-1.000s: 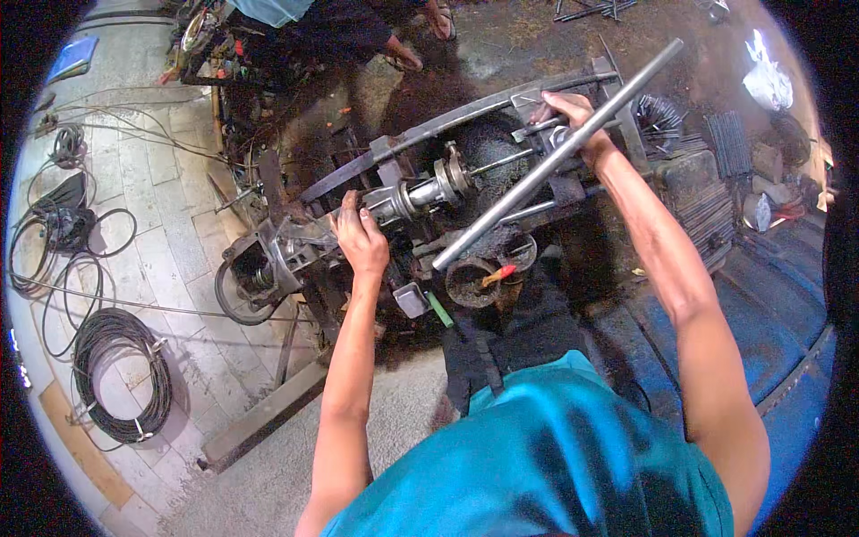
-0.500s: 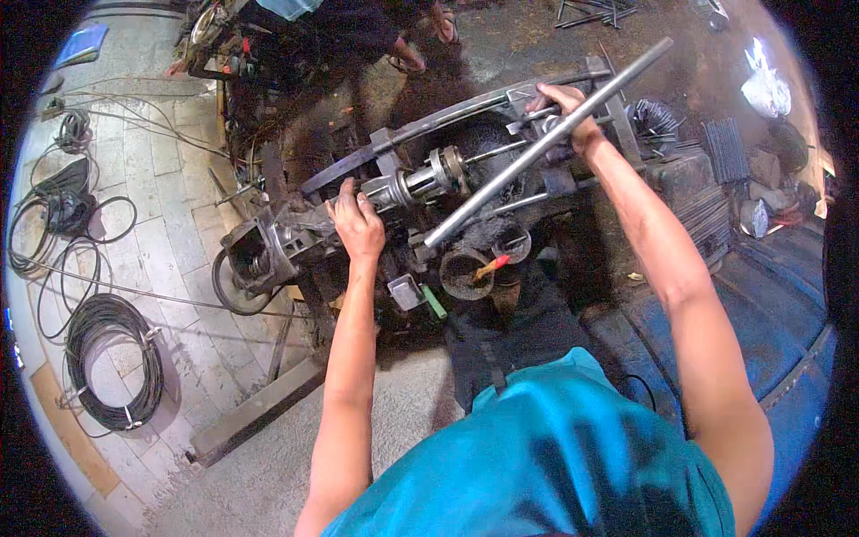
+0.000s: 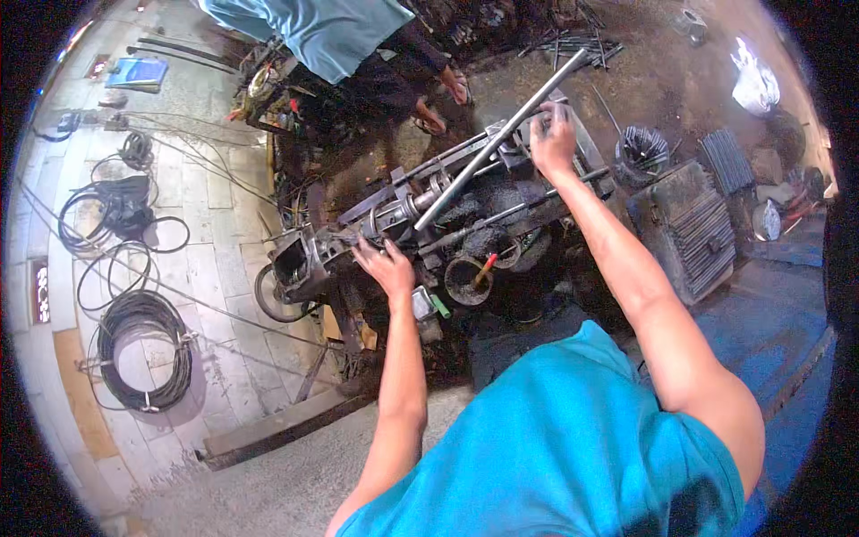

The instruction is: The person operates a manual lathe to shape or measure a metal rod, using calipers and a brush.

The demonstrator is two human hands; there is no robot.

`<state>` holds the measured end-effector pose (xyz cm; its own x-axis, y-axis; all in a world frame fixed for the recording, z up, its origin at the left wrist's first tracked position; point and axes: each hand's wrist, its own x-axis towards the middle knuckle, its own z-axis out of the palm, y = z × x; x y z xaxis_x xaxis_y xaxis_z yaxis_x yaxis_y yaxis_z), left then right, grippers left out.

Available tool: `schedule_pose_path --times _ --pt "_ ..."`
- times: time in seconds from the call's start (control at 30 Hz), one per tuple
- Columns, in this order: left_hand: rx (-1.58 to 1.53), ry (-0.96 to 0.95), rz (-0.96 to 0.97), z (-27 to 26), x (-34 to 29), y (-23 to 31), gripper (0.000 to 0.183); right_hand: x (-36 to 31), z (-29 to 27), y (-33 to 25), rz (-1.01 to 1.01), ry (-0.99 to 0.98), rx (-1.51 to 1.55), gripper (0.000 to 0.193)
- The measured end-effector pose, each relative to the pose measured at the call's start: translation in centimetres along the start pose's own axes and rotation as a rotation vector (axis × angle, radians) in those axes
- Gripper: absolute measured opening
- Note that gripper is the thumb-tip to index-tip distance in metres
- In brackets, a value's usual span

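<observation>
Stained floor surrounds the machine; left hand spread at its near edge, right hand (fingers apart) beside the bar: probably adjusting; next calls for steadiness.

Dim centre, brighter left floor, grainy shadows, fisheye-bent edges

Pretty clearly a metalworking shop, and a grubby one. There's a greasy machine with a shaft and rails sitting low, dark metal rods stacked in rows on the right, more bars strewn over a stained brown floor, plus a fat coil of black cable on the pale tiles to the left.
</observation>
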<state>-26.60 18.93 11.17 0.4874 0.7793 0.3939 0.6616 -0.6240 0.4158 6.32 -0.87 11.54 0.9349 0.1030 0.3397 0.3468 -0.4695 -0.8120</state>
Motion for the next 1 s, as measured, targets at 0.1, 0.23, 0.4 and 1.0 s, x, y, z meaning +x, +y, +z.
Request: schedule_pose_path --times 0.1,0.23,0.4,1.0 --pt "-0.05 -0.072 -0.061 -1.0 -7.7 2.3 0.06 1.7 -4.2 -2.4 -0.236 -0.026 -0.052 0.038" --pt "-0.053 -0.377 -0.252 0.5 -14.6 -1.1 0.058 3.7 -3.1 -3.4 -0.446 -0.515 -0.439 0.044" --pt "-0.01 -0.69 -0.671 2.9 -18.1 -2.6 0.07 4.0 -3.1 -3.3 -0.39 -0.711 -0.502 0.049" --pt "-0.529 -0.168 -1.26 8.6 -18.6 -6.1 0.045 3.2 -5.7 -7.8 -0.282 -0.872 -0.515 0.069"
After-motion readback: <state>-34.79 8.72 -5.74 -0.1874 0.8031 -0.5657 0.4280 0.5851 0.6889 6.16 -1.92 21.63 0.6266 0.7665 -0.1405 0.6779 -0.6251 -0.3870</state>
